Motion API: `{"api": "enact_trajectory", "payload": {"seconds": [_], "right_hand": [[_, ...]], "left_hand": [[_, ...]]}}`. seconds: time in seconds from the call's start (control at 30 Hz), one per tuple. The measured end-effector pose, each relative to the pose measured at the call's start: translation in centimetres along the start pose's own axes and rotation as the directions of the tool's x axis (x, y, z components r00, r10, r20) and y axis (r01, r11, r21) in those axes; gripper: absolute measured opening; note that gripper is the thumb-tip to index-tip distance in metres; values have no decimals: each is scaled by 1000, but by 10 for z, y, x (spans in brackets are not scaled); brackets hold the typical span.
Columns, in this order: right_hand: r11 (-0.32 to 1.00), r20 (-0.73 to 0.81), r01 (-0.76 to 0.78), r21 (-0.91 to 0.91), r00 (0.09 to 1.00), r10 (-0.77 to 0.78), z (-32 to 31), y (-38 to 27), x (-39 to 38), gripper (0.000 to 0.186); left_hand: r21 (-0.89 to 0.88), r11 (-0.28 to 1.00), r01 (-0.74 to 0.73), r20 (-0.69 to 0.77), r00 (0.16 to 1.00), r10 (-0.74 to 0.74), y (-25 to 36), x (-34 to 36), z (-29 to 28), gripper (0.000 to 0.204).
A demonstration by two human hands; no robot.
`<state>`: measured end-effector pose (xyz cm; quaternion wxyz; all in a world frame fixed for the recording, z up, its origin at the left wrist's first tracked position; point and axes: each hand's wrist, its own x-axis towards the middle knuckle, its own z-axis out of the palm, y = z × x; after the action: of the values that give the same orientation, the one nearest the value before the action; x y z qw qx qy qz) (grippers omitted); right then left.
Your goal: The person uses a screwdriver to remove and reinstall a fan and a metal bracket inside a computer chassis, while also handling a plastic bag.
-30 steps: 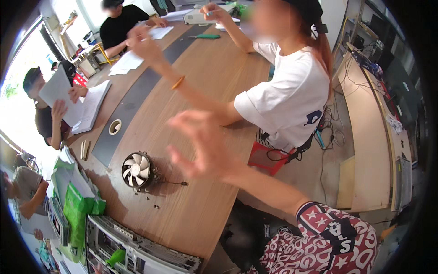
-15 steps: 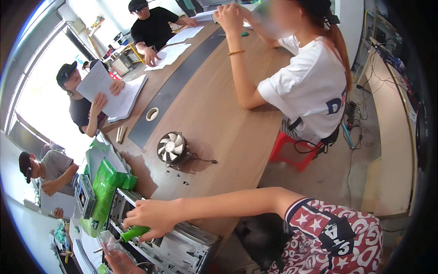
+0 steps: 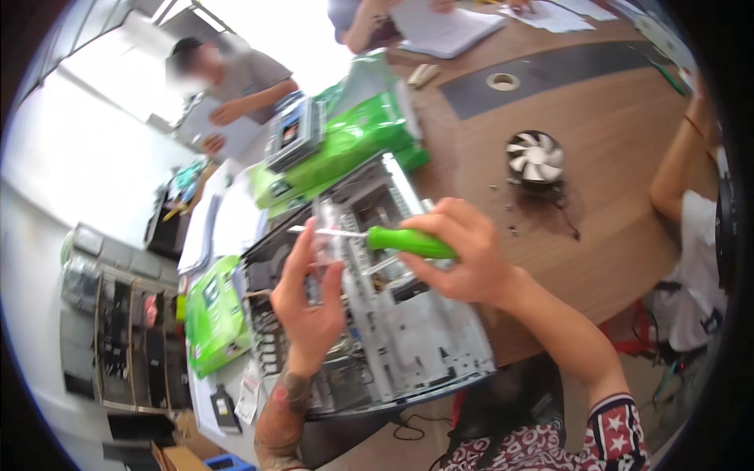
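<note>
My right hand (image 3: 467,251) is closed round the green handle of a screwdriver (image 3: 412,242), whose metal shaft points left. Opposite it, my left hand (image 3: 310,306) has thumb and forefinger raised beside the shaft's tip. A see-through plastic piece (image 3: 326,235), blurred, appears between those fingers; its kind is unclear. Under both hands lies an opened metal computer case (image 3: 424,345), with its frame and inner parts exposed. To the right on the table stands a round CPU cooler fan (image 3: 536,161) with white blades and a cable. Several small dark screws (image 3: 512,230) lie near it.
Green plastic packs (image 3: 216,318) and a grey drive-like box (image 3: 297,133) sit left of and behind the case. A tape roll (image 3: 503,82) lies on the table's dark strip. People sit around, one with papers (image 3: 220,125). Shelves (image 3: 129,337) stand at far left.
My view has swung left and down, so the case and both hands now sit mid-picture. My right hand still grips the screwdriver; the left hand has come further into view.
</note>
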<state>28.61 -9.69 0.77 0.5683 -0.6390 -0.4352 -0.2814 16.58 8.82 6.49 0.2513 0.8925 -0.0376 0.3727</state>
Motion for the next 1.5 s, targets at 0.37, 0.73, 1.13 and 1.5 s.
{"api": "enact_trajectory", "payload": {"seconds": [0.37, 0.73, 1.13, 1.5], "right_hand": [[998, -103, 59, -9, 993, -59, 3, -10, 0, 29], [996, -77, 92, 17, 993, -91, 3, -9, -1, 28], [992, 18, 98, 82, 995, -99, 1, -9, 1, 27], [996, 19, 60, 61, 998, -62, 1, -9, 0, 27]], "left_hand": [[-200, 963, 182, -156, 964, -215, -15, 1, -32, 36], [-678, 722, 138, -147, 937, -318, -23, 6, -36, 26], [-866, 493, 83, -124, 920, -372, -33, 9, -50, 16], [-843, 485, 231, 83, 948, -306, -23, 8, -41, 29]]}}
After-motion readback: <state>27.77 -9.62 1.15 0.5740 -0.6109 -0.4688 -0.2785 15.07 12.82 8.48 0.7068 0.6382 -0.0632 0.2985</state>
